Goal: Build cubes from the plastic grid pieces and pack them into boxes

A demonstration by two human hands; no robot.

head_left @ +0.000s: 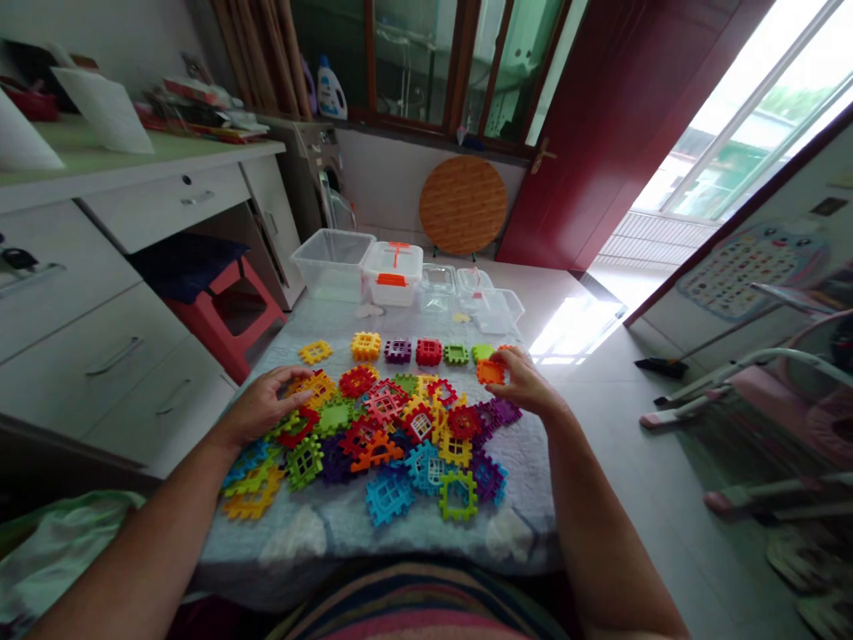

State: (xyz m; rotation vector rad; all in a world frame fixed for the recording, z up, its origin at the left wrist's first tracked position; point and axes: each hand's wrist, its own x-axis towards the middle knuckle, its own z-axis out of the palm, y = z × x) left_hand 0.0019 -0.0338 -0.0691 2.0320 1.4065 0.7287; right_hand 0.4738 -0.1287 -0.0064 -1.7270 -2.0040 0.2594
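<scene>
A loose pile of interlocking plastic building panels in many colours lies on the cloth-covered table [299, 542]. My right hand [523, 382] pinches an orange building panel [490, 372] at the right end of a row behind the pile. That row has a yellow stack [366, 346], a purple stack [398, 351], a red stack [429, 351] and green panels [456, 354]. Over the left edge of the pile, my left hand [267, 402] rests with fingers apart, next to a yellow panel [316, 388]. Its fingertips partly overlap the pieces, and no held piece shows.
Across the table's far end stand a clear open bin [333, 267], a lidded box with orange clips [393, 276] and several smaller clear containers [438, 283]. Left are white drawers [126, 356] and a red stool [230, 311]. A pink chair [800, 400] stands right.
</scene>
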